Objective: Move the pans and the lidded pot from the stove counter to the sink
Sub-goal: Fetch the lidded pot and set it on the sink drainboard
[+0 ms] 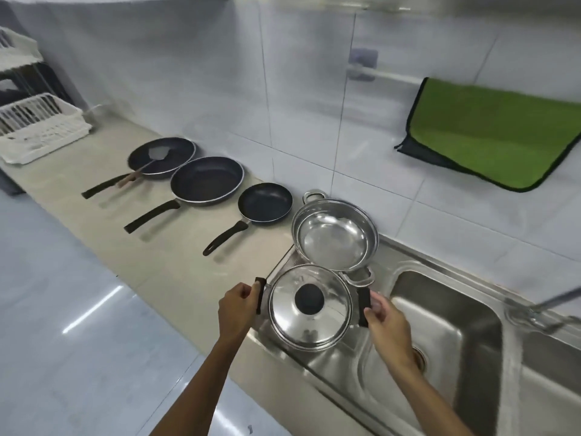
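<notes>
A steel lidded pot (309, 322) with a black knob hangs over the left edge of the sink (446, 328). My left hand (237, 308) grips its left black handle and my right hand (385, 320) grips its right one. Behind it a steel two-handled pan (334, 236) rests at the sink's left rim. Three dark frying pans stand in a row on the counter: a small one (265, 204), a large one (207, 180), and a far one (162, 157) with a spatula (147, 165) lying in it.
A white dish rack (37, 129) sits at the counter's far left end. A green cloth (500, 133) hangs from a wall rail above the sink. The tap (547, 305) reaches over the basin divider at right. The beige counter (176, 265) drops to floor on the left.
</notes>
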### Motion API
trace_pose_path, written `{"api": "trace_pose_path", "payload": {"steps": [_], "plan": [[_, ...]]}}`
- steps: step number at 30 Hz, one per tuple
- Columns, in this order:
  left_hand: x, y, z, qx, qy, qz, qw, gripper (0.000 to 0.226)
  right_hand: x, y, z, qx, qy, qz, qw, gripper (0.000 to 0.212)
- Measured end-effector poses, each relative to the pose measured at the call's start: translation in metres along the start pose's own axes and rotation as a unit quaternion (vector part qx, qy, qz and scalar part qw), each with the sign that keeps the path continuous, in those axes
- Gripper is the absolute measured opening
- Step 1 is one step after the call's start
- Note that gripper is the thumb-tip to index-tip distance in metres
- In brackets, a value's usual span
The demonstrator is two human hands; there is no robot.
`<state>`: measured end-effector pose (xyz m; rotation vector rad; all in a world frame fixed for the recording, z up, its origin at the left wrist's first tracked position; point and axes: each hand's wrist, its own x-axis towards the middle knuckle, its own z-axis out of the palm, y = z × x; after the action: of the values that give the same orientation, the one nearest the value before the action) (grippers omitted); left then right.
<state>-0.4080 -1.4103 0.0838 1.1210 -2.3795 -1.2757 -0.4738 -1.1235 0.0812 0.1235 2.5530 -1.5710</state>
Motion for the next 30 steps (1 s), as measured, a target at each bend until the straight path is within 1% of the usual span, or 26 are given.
{"api": "trace_pose_path", "payload": {"steps": [6, 11, 14, 21, 25, 30], "plan": [[0.034, -0.011, 0.007, 0.034, -0.072, 0.038, 0.996, 0.036, -0.011, 0.005, 0.020, 0.013, 0.056, 0.046, 0.997, 0.042], [0.054, -0.008, 0.015, 0.019, -0.096, 0.051, 0.994, 0.035, -0.016, 0.004, 0.026, 0.003, 0.080, 0.069, 0.994, 0.039], [0.063, -0.005, 0.018, 0.005, -0.107, 0.060, 0.992, 0.035, -0.016, 0.005, 0.030, 0.020, 0.081, 0.080, 0.993, 0.039], [0.072, -0.008, 0.025, -0.023, -0.105, 0.071, 0.992, 0.033, -0.020, 0.011, 0.038, 0.035, 0.087, 0.079, 0.992, 0.038], [0.069, -0.011, 0.029, -0.026, -0.094, 0.075, 0.992, 0.034, -0.022, 0.013, 0.037, 0.048, 0.078, 0.080, 0.993, 0.037], [0.068, -0.012, 0.031, -0.030, -0.085, 0.073, 0.993, 0.034, -0.025, 0.011, 0.039, 0.045, 0.087, 0.078, 0.992, 0.037]]}}
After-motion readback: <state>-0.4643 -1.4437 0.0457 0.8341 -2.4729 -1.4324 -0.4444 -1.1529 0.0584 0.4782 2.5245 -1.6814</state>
